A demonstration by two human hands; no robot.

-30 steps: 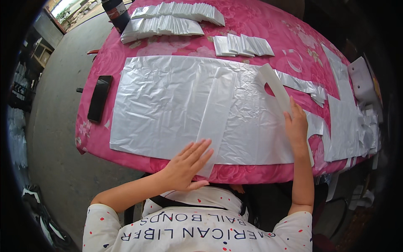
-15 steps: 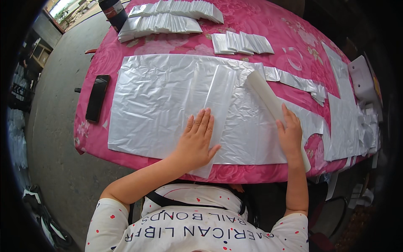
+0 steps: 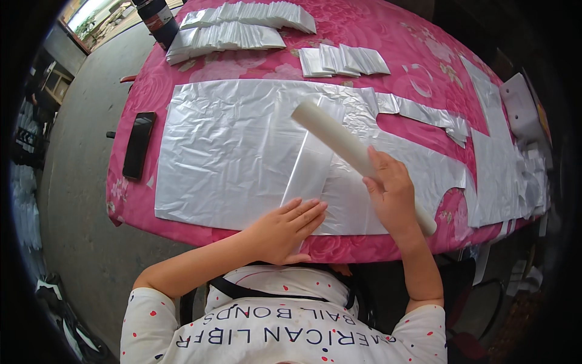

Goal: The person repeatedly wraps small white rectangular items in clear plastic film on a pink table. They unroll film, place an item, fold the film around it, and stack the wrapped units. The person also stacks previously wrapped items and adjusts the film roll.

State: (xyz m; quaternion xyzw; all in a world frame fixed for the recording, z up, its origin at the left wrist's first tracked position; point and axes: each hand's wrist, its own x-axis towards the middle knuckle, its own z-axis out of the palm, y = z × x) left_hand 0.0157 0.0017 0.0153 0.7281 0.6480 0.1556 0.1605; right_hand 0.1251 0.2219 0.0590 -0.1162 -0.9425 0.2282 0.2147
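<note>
Thin silvery plastic sheeting [image 3: 224,151] likely smooths best under even pressure. Over it, the left hand [image 3: 280,230] lies unclenched; the right hand [image 3: 391,191] grasps a whitish cylindrical tube [image 3: 333,134].

Layout, clock face centred on sheet [image 3: 212,151]

Sheet on table [image 3: 400,36]. Strip [image 3: 309,167] across its middle; left hand [image 3: 282,233] at strip's 6 o'clock end. Roll [image 3: 336,136] over sheet, 12 to 4; right hand [image 3: 393,188] on it. Phone [image 3: 139,145] at 9, bottle [image 3: 157,23] 10, packs [image 3: 227,37] 11 and 12, sheet stack [image 3: 497,188] 3.
</note>
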